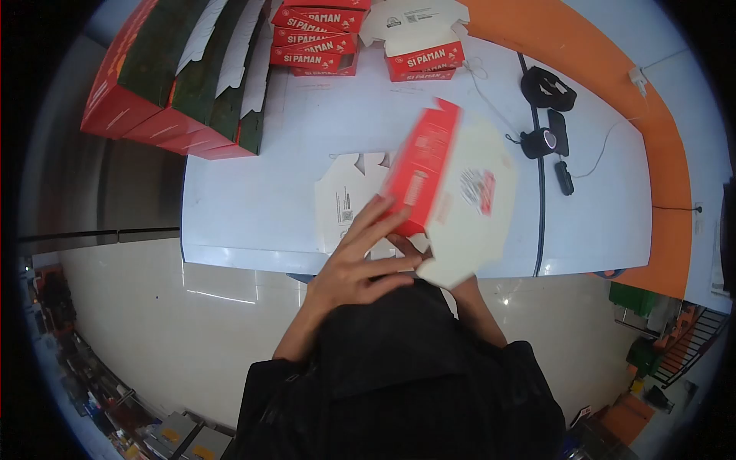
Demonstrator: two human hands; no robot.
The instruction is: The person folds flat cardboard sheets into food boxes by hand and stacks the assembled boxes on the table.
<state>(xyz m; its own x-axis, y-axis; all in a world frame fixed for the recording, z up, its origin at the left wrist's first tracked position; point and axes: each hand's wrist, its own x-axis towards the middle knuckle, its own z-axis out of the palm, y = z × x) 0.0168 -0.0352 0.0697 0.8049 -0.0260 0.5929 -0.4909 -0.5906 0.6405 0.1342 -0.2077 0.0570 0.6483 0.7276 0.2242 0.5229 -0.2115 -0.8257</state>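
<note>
A part-folded red and white cardboard box is tilted up over the near edge of the table, its lid panel spread to the right and blurred by motion. My left hand lies along the box's left side, fingers stretched and spread, the tips at its red wall. From below, my right hand grips the box at its near end; most of that hand is hidden behind the lid panel. Under and left of the box, a flat white carton blank with small black print rests on the table.
Folded red boxes stand stacked at the back, with another stack beside them. Large red cartons fill the table's left end. A black strap, a round black device and cables lie right on the white table.
</note>
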